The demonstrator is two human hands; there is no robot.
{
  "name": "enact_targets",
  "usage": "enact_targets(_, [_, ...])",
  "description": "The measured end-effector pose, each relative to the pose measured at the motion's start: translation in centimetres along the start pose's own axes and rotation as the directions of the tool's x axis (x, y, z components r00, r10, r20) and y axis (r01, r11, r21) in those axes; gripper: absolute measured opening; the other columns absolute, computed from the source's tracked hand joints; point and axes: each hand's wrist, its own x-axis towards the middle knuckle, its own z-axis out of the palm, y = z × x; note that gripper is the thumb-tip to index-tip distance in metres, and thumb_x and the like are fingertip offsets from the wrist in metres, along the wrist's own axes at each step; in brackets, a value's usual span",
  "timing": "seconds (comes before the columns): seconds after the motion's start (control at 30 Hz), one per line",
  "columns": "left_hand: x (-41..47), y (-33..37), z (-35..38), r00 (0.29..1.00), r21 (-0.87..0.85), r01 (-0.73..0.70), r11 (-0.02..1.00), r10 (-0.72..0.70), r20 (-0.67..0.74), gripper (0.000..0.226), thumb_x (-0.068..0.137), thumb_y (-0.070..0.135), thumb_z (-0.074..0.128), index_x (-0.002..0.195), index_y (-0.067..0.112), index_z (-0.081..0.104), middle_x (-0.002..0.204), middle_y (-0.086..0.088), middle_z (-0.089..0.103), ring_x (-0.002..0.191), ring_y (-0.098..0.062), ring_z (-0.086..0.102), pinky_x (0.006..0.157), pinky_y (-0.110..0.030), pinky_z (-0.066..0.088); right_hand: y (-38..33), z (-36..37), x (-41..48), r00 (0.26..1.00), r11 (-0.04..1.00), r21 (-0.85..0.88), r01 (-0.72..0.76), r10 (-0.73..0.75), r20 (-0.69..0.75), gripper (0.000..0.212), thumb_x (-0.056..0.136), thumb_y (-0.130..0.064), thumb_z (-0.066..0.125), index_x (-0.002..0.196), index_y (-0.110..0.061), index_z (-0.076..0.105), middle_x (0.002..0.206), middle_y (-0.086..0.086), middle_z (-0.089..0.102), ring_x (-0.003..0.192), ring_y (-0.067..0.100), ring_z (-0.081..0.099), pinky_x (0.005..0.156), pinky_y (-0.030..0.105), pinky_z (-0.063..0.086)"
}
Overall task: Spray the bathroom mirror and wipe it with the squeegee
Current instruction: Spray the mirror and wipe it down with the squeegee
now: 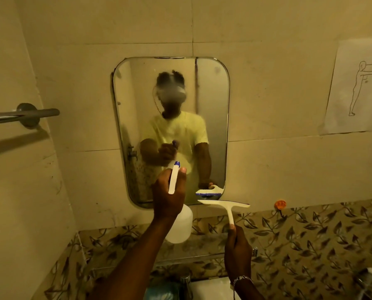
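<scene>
The bottle (pixel 179 224) is a white, translucent spray bottle; whether any liquid is in it cannot be told. Its round body hangs below the left hand (pixel 168 197), and its white trigger head runs up across the fingers to a blue nozzle (pixel 177 163) aimed at the mirror (pixel 213 87).

The left hand is wrapped tight around the bottle's neck, arm stretched forward and up from the near edge, with the fingertips showing past the trigger head. It sits in front of the mirror's lower middle.

The right hand (pixel 238 249) is closed on the lower end of the squeegee (pixel 226 205) handle, lower and to the right of the left hand. The handle rises to a wide white blade that lies roughly level, just at the mirror's bottom edge; whether the blade touches the glass cannot be told. A bracelet (pixel 242 280) circles the right wrist.

The mirror hangs on the far tiled wall, tall with rounded corners, and looks misted across its middle. Left of it a metal rail (pixel 22 114) juts from the wall. To the right a sheet of paper (pixel 353 87) with a line-drawn figure is stuck to the tiles, and an orange hook (pixel 279 204) sits below it near the leaf-patterned tiles (pixel 310 234).
</scene>
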Motion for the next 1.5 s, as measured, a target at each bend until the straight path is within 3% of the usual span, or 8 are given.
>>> enact_targets(0.13, [-3.8, -2.0, -0.4, 0.993, -0.027, 0.088, 0.996, -0.085, 0.087, 0.033, 0.096, 0.041, 0.059, 0.081, 0.013, 0.067, 0.063, -0.001, 0.062, 0.056, -0.014, 0.062, 0.048, -0.026, 0.048, -0.1, -0.5, -0.1, 1.0, 1.0, 0.025, -0.006, 0.007, -0.027, 0.045, 0.096, -0.054, 0.031, 0.098, -0.024, 0.064, 0.059, -0.001, 0.058, 0.053, 0.017, 0.056, 0.048, 0.029, 0.04])
enact_targets(0.3, [-8.6, -3.8, -0.6, 0.967, 0.037, 0.238, 0.971, -0.241, 0.088, 0.024, 0.092, 0.047, 0.058, 0.078, 0.028, 0.064, 0.061, 0.008, 0.063, 0.063, -0.009, 0.068, 0.048, -0.014, 0.049, 0.4, -0.8, -0.3, 0.999, 0.999, 0.023, -0.046, 0.046, -0.006, 0.045, 0.096, -0.056, 0.03, 0.102, -0.025, 0.063, 0.061, 0.003, 0.058, 0.053, 0.018, 0.055, 0.048, 0.027, 0.04])
enact_targets(0.47, [-11.5, -4.9, -1.0, 0.942, 0.037, 0.327, 0.944, -0.329, 0.062, 0.029, 0.09, 0.045, 0.061, 0.08, 0.019, 0.069, 0.062, 0.007, 0.064, 0.066, -0.004, 0.068, 0.05, -0.011, 0.05, 0.6, -1.2, -0.5, 0.999, 0.999, 0.016, -0.036, 0.036, -0.027, 0.046, 0.097, -0.054, 0.031, 0.104, -0.023, 0.063, 0.057, 0.004, 0.056, 0.049, 0.018, 0.053, 0.045, 0.028, 0.038])
enact_targets(0.73, [-13.0, -6.1, -2.2, 0.926, 0.09, 0.363, 0.927, -0.37, 0.08, 0.011, 0.094, 0.016, 0.072, 0.084, 0.02, 0.071, 0.067, 0.005, 0.069, 0.071, -0.008, 0.07, 0.054, -0.014, 0.054, -0.6, -1.3, -0.4, 0.999, 0.997, 0.078, 0.03, -0.028, -0.033, 0.051, 0.101, -0.058, 0.029, 0.098, -0.02, 0.062, 0.06, -0.001, 0.055, 0.053, 0.012, 0.053, 0.045, 0.03, 0.039])
enact_targets(0.83, [-13.0, -6.9, -2.9, 0.933, 0.106, 0.341, 0.934, -0.35, 0.087, 0.013, 0.094, 0.017, 0.071, 0.081, 0.016, 0.072, 0.066, 0.001, 0.069, 0.062, -0.016, 0.068, 0.056, -0.03, 0.058, -5.2, -1.5, 2.0, 0.989, 0.977, 0.154, 0.149, -0.149, -0.007, 0.041, 0.098, -0.057, 0.031, 0.093, -0.027, 0.06, 0.06, 0.001, 0.057, 0.053, 0.014, 0.055, 0.045, 0.039, 0.045])
enact_targets(0.97, [-12.4, -7.5, -3.2, 0.94, 0.106, 0.322, 0.941, -0.332, 0.084, 0.005, 0.091, 0.008, 0.073, 0.087, 0.008, 0.074, 0.07, 0.001, 0.071, 0.066, -0.012, 0.07, 0.059, -0.029, 0.06, -15.8, -1.8, 8.6, 0.937, 0.909, 0.226, 0.349, -0.344, -0.065, 0.027, 0.107, -0.033, 0.04, 0.095, -0.022, 0.062, 0.065, -0.001, 0.061, 0.054, 0.018, 0.06, 0.047, 0.038, 0.052])
enact_targets(1.13, [-11.1, -7.1, -3.4, 0.948, 0.077, 0.299, 0.951, -0.305, 0.088, 0.007, 0.091, 0.007, 0.074, 0.084, 0.011, 0.074, 0.07, 0.003, 0.07, 0.075, -0.006, 0.07, 0.059, -0.009, 0.051, -28.9, -2.7, 15.8, 0.853, 0.833, 0.19, 0.519, -0.493, -0.171, 0.026, 0.107, -0.028, 0.04, 0.092, -0.022, 0.06, 0.065, -0.013, 0.053, 0.057, -0.003, 0.055, 0.048, 0.007, 0.035])
enact_targets(1.5, [-9.9, -7.9, -3.5, 0.96, 0.076, 0.265, 0.961, -0.271, 0.072, 0.011, 0.092, 0.017, 0.071, 0.082, 0.021, 0.071, 0.068, 0.005, 0.07, 0.072, -0.008, 0.07, 0.056, -0.016, 0.056, -36.0, -1.8, 19.3, 0.821, 0.83, 0.016, 0.558, -0.549, -0.155, 0.042, 0.108, -0.026, 0.035, 0.102, -0.002, 0.069, 0.091, 0.015, 0.071, 0.07, 0.018, 0.054, 0.059, 0.028, 0.033])
